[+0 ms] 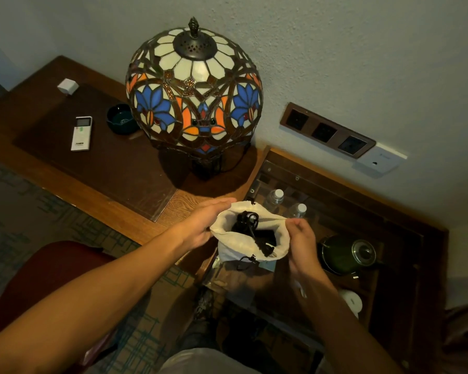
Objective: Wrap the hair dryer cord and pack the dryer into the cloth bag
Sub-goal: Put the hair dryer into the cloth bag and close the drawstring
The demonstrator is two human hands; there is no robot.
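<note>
- Your left hand (200,225) sits at nine o'clock of the cloth bag (250,238), fingers stretched out flat along the rim and pointing toward twelve. Whether the thumb pinches the cloth underneath is hidden, so you cannot tell if it grips or only steadies.
- Your right hand (301,242) is at three o'clock of the bag, fingers curled and pinching the rim there. Between the two hands the mouth is held wide open.
- The hair dryer (243,221) is already down inside the bag, a dark body with its cord (257,238) bundled on top; the plug (268,251) lies at about five o'clock of the opening, close to the rim and not yet tucked under.
- Judge the bag as soft and limp: it holds no shape of its own, so the rim is the place to hold. The dryer looks like the heavy part, and its weight probably pulls the cloth down if you let one side go.
- The cord is likely springy and may push back out; press the plug in before closing.
- The drawstring (245,261) hangs at six o'clock below the rim, thin and loose. That is the natural thing to pull once the cord is in.
- Past the bag at one o'clock stand two water bottles (276,197) in the open cabinet; a kettle (347,255) sits at three o'clock.
- Farther off at eleven o'clock, the stained-glass lamp (193,93) stands on the desk (106,168), fragile and best kept clear of.
</note>
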